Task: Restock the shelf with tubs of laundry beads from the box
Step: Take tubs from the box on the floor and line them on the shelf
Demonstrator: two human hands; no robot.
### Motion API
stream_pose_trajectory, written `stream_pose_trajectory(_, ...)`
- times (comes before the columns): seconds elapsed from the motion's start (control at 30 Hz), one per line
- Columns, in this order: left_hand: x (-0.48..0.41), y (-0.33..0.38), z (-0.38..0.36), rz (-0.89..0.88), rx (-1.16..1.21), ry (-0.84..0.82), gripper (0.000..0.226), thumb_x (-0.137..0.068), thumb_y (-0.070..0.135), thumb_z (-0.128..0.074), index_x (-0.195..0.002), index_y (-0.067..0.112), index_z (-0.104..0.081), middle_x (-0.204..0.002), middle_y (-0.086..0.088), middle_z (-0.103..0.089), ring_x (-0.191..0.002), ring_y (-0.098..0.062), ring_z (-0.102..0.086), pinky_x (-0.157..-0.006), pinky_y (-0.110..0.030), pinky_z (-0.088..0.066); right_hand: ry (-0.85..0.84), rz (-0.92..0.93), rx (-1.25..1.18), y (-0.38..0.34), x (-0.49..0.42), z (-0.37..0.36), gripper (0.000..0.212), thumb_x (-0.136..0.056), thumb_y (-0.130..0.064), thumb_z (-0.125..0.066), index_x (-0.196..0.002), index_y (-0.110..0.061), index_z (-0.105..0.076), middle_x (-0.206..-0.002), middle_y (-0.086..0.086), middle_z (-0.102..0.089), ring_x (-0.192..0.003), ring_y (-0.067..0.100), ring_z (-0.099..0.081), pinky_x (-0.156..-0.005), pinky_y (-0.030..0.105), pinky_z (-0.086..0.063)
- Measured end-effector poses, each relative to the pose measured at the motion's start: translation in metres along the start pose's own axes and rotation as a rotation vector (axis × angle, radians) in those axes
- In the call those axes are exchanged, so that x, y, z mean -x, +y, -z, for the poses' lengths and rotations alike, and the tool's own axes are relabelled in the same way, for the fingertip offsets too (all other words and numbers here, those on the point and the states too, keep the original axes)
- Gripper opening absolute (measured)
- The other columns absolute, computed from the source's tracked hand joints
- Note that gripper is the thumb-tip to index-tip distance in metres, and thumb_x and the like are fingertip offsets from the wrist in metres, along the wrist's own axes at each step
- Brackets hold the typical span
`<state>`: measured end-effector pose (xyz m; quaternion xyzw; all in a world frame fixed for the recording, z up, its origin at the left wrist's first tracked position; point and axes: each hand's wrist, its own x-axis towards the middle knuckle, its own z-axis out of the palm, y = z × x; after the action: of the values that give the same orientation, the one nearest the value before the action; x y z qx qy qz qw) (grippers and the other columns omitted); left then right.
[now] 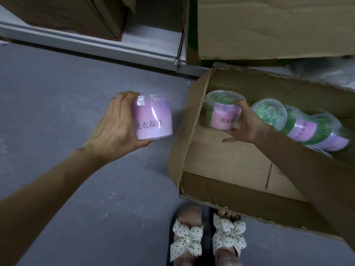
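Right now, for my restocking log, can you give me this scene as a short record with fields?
left hand: holds a purple tub over the floor, left of the box
right hand: grips a green-bead tub at the box's left end
in box: at least three tubs lying in a row
shelf: cartons on it, no tubs visible

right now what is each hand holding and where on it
Left hand grips a purple tub round its side. Right hand grips a second tub by its side, over the box.
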<state>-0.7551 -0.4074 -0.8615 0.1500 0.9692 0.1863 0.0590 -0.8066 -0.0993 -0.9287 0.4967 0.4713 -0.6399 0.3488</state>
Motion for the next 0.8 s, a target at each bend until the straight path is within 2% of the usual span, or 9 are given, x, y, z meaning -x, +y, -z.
stream_pose_trajectory(0.07, 0.001, 0.007, 0.005, -0.006, 0.000, 0.002, 0.092, -0.064, 0.056, -0.058, -0.127, -0.006, -0.032, -0.119, -0.028, -0.044, -0.109, -0.032, -0.039, -0.094, -0.031, -0.032, -0.011, -0.016, 0.022, -0.003, 0.013, 0.005, 0.051, -0.080, -0.046, -0.063, -0.121, -0.023, -0.044, -0.121, 0.011, -0.056, -0.112, 0.030, -0.058, -0.104, 0.066, -0.021)
stream_pose_trajectory(0.17, 0.005, 0.022, 0.014, -0.028, -0.004, -0.031, 0.095, -0.063, 0.052, -0.072, -0.127, -0.009, -0.034, -0.120, -0.029, -0.044, -0.109, -0.031, -0.037, -0.094, -0.034, -0.034, 0.004, -0.019, 0.104, -0.006, 0.035, 0.011, 0.056, -0.080, -0.043, -0.062, -0.128, -0.025, -0.040, -0.120, 0.013, -0.056, -0.111, 0.031, -0.057, -0.104, 0.065, -0.023)
stream_pose_trajectory(0.27, 0.010, 0.034, 0.019, -0.065, -0.041, -0.080, 0.094, -0.063, 0.044, -0.079, -0.127, -0.008, -0.034, -0.122, -0.029, -0.044, -0.113, -0.031, -0.036, -0.097, -0.036, -0.032, 0.017, 0.023, 0.082, -0.008, 0.055, 0.014, 0.041, -0.082, -0.036, -0.062, -0.118, -0.020, -0.048, -0.115, 0.011, -0.056, -0.105, 0.028, -0.057, -0.100, 0.055, -0.037)
stream_pose_trajectory(0.33, 0.013, 0.042, 0.025, -0.142, -0.093, -0.121, 0.087, -0.068, 0.045, -0.071, -0.128, -0.003, -0.030, -0.122, -0.027, -0.044, -0.117, -0.034, -0.036, -0.106, -0.045, -0.028, 0.007, 0.043, 0.035, -0.010, 0.072, 0.014, 0.027, -0.084, -0.032, -0.061, -0.106, -0.018, -0.054, -0.110, 0.007, -0.061, -0.095, 0.023, -0.061, -0.080, 0.045, -0.052)
stream_pose_trajectory(0.43, 0.016, 0.050, 0.042, -0.191, -0.154, -0.168, 0.088, -0.057, 0.024, -0.076, -0.128, -0.001, -0.030, -0.124, -0.026, -0.044, -0.123, -0.034, -0.033, -0.108, -0.053, -0.024, 0.041, 0.046, 0.010, -0.016, 0.102, 0.013, 0.022, -0.082, -0.033, -0.058, -0.098, -0.019, -0.052, -0.092, 0.005, -0.060, -0.083, 0.021, -0.060, -0.064, 0.036, -0.053)
stream_pose_trajectory(0.57, 0.018, 0.060, 0.086, -0.176, -0.139, -0.149, 0.069, -0.064, 0.031, -0.044, -0.124, -0.001, -0.031, -0.123, -0.024, -0.043, -0.120, -0.035, -0.034, -0.102, -0.056, -0.035, 0.065, 0.037, 0.064, -0.031, 0.150, 0.012, 0.024, -0.081, -0.036, -0.059, -0.097, -0.018, -0.054, -0.095, 0.007, -0.059, -0.086, 0.024, -0.058, -0.076, 0.040, -0.051)
stream_pose_trajectory(0.63, 0.016, 0.065, 0.116, -0.176, -0.145, -0.125, 0.068, -0.063, 0.031, -0.040, -0.122, -0.001, -0.033, -0.119, -0.025, -0.045, -0.116, -0.035, -0.036, -0.100, -0.052, -0.038, 0.078, 0.036, 0.086, -0.041, 0.180, 0.009, 0.021, -0.084, -0.036, -0.057, -0.088, -0.016, -0.054, -0.088, 0.007, -0.058, -0.081, 0.024, -0.057, -0.080, 0.041, -0.048)
stream_pose_trajectory(0.73, 0.012, 0.073, 0.165, -0.179, -0.206, -0.121, 0.078, -0.052, 0.022, -0.069, -0.119, -0.004, -0.036, -0.113, -0.029, -0.051, -0.108, -0.033, -0.037, -0.093, -0.034, -0.031, 0.110, 0.025, 0.091, -0.061, 0.228, 0.006, 0.027, -0.084, -0.043, -0.055, -0.082, -0.016, -0.055, -0.080, 0.007, -0.057, -0.073, 0.023, -0.055, -0.069, 0.037, -0.048)
stream_pose_trajectory(0.8, 0.007, 0.078, 0.200, -0.168, -0.235, -0.126, 0.095, -0.040, 0.016, -0.084, -0.119, -0.003, -0.036, -0.112, -0.028, -0.052, -0.105, -0.034, -0.045, -0.089, -0.031, -0.031, 0.129, 0.028, 0.094, -0.075, 0.261, 0.004, 0.028, -0.084, -0.045, -0.055, -0.081, -0.017, -0.054, -0.078, 0.006, -0.056, -0.070, 0.023, -0.053, -0.064, 0.035, -0.047)
